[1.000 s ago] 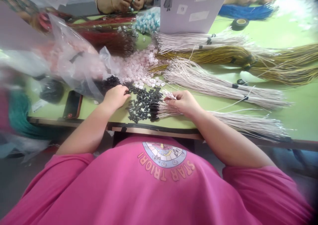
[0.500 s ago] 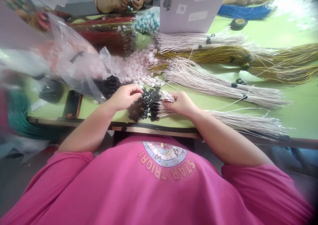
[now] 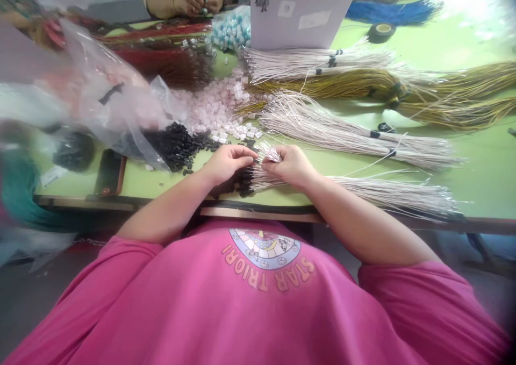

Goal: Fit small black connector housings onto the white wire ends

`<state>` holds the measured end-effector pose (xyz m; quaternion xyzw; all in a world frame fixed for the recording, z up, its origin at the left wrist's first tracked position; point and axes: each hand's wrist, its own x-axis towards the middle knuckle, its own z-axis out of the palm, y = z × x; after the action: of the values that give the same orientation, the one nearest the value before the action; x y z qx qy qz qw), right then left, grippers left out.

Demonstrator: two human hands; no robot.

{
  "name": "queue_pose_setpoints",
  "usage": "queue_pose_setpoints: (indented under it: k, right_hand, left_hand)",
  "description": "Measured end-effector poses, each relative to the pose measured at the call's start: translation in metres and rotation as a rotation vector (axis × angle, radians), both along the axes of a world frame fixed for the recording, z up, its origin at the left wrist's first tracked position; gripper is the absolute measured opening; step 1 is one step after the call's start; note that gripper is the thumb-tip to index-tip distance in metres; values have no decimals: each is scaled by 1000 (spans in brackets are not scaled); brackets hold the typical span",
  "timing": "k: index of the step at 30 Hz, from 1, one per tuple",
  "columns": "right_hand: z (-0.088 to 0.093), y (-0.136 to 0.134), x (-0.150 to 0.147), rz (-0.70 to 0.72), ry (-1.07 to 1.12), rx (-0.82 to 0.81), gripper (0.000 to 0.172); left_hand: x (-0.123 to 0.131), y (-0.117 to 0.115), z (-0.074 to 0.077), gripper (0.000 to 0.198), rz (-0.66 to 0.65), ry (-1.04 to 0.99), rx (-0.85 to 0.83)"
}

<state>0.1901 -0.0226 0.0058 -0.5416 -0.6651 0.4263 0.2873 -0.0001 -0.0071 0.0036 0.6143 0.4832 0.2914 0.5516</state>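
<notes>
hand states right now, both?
Left hand: thumb and fingers drawn near each other beside the wire tips; can't tell if it holds anything.
Right hand: closed, holding a bunch of white wires.

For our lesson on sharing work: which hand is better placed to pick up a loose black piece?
Probably the left hand: it is nearer the black pieces, while the right hand grips white wires. Whether the left holds anything is unclear.
</notes>
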Motion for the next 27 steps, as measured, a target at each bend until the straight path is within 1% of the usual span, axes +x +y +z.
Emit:
queue_pose_setpoints:
  k: [4,7,9,13,14,17,21,23,27]
  right_hand:
    - [3,-1,-1,-4,-28,6,19]
    - [3,-1,-1,2,-42,9,18]
    - [3,-1,-1,8,-49,31,17]
    - [2,-1,-4,6,-52,66,17]
    - [1,-1,-4,1,-49,70,18]
    - [1,-1,-2,-3,-53,51,22]
    - [2,1,4,86,-80,-45,23]
    - [1,1,6,100,-62,-29,22]
    - [-1,0,5,76,-44,53,19]
  left_hand:
    - [2,-1,2,27,23,-36,-12]
    - [2,-2,1,25,21,-2,15]
    - [3,-3,0,23,4,48,82]
    - [4,-5,-2,18,-49,159,314]
    - [5,-5,-3,18,-47,167,335]
    - [5,-6,-3,19,-9,155,282]
    - [6,-7,-3,22,15,157,220]
    - [6,-7,-3,22,11,155,203]
    - [6,-7,-2,22,8,158,185]
